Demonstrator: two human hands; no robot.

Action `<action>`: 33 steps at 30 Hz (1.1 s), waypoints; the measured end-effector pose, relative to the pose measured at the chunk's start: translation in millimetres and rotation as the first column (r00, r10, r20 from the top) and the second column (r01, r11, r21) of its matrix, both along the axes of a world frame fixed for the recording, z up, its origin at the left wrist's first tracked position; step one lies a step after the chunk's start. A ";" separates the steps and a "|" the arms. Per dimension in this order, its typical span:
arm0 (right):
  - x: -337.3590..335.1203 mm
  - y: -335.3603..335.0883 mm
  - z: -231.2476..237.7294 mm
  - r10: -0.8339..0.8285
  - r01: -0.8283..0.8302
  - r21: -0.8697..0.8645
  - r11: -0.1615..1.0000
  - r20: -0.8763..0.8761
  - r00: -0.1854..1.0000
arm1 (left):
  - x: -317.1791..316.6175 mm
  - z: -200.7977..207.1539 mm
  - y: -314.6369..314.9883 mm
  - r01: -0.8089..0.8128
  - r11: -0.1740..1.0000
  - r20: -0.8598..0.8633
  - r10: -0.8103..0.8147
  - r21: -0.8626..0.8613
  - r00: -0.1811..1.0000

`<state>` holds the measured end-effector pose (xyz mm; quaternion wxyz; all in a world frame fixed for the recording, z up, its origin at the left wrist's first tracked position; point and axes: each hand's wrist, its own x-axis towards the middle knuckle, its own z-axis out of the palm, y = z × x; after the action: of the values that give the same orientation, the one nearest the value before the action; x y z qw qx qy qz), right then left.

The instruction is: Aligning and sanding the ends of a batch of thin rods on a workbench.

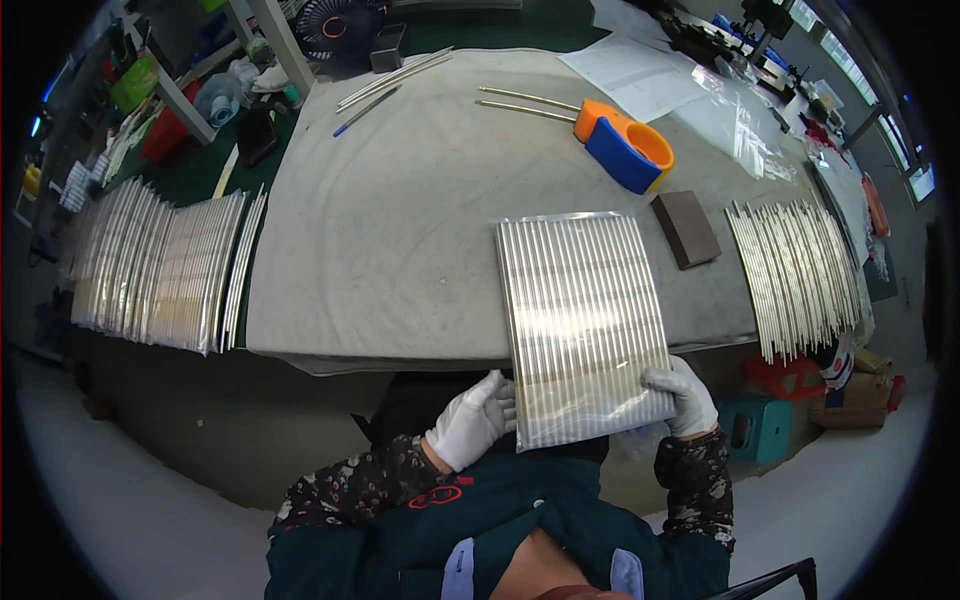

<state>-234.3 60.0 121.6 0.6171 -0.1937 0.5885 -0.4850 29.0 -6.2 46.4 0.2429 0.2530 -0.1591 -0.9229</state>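
A flat clear plastic bag [585, 310] of shiny metal rods, laid side by side, rests on the grey cloth with its near end over the table's front edge. My right hand [688, 398], in a white glove, grips the bag's near right corner, thumb on top. Beside the near left edge is my left hand [470, 425], also gloved, its fingers stretched toward the bag; whether they touch it I cannot tell. Beyond the bag's right side sits a dark brown block [686, 230]. Farther back lies an orange and blue ring-shaped tool [625, 145], with two metal rods [530, 105] against it.
Bagged rods [160, 265] are lined up at the left, loose rods [795, 280] at the right. A blue pen [365, 112] and thin rods [395, 78] lie at the far left of the grey cloth [380, 250]. Paper sheets [635, 75] cover the back right; a fan [335, 25] stands behind.
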 end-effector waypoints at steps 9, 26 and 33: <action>18.5 5.5 -8.4 -0.008 0.018 -0.070 0.997 0.140 0.990 | -21.6 40.5 -11.5 0.109 0.992 0.052 -0.106 -0.060 0.993; 121.4 -54.4 11.4 0.251 -0.237 -0.179 0.955 0.061 0.966 | 108.9 58.8 -15.6 -0.111 0.971 -0.103 0.090 -0.213 0.991; 247.1 -157.2 53.1 0.584 -0.511 -0.295 0.807 0.273 0.765 | 218.9 80.5 -57.2 -0.497 0.780 -0.108 0.496 -0.379 0.861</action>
<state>12.8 -97.2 174.7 0.8036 -0.3300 0.3332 -0.3666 247.9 -63.4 126.9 0.5234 0.2305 -0.2690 -0.7750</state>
